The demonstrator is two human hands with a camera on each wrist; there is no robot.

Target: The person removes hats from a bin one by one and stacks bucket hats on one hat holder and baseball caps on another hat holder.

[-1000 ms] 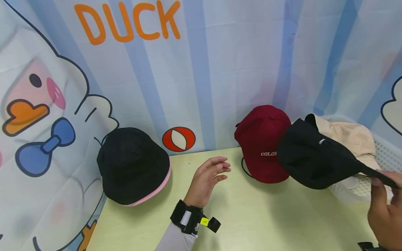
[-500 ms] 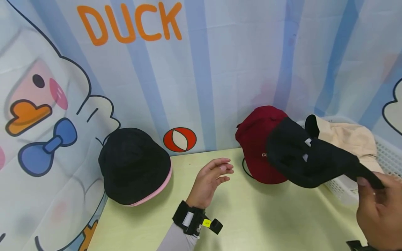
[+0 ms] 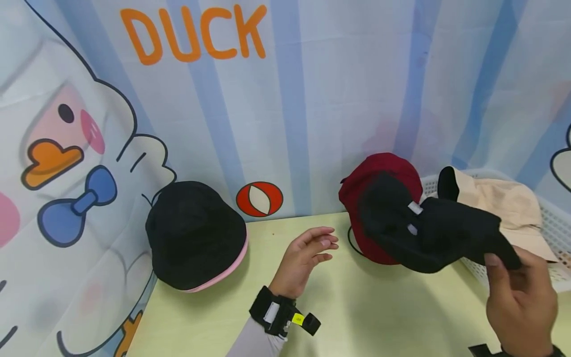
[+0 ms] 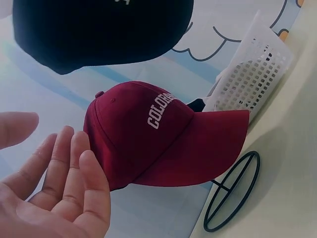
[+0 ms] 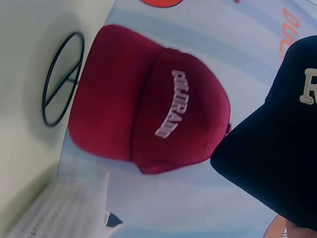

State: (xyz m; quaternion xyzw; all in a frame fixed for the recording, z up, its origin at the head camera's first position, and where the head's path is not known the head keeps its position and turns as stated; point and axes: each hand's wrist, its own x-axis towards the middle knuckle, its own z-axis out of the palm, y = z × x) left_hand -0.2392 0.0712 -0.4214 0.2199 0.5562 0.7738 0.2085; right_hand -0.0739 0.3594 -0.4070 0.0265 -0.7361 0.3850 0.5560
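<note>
My right hand [image 3: 522,297] pinches the brim of a black baseball cap [image 3: 428,228] between thumb and fingers. Light letters show on its front in the right wrist view. Held up, the black cap overlaps a dark red baseball cap [image 3: 357,198] in the head view. White lettering reading COLORADO runs across the red cap [image 4: 133,134], which sits on a black wire stand [image 4: 255,173] with a round base. Empty, with loosely bent fingers, my left hand [image 3: 303,263] hovers over the table left of the red cap.
A black bucket hat [image 3: 196,238] with a pink underside stands at the left. At the right, a white perforated basket [image 3: 559,223] holds a beige cap [image 3: 513,203]. A printed curtain [image 3: 339,99] hangs behind the light wooden table [image 3: 330,317].
My right hand has carried the black cap left, away from the basket and across the red cap, turning it on the way. The left hand has stayed nearly still.
</note>
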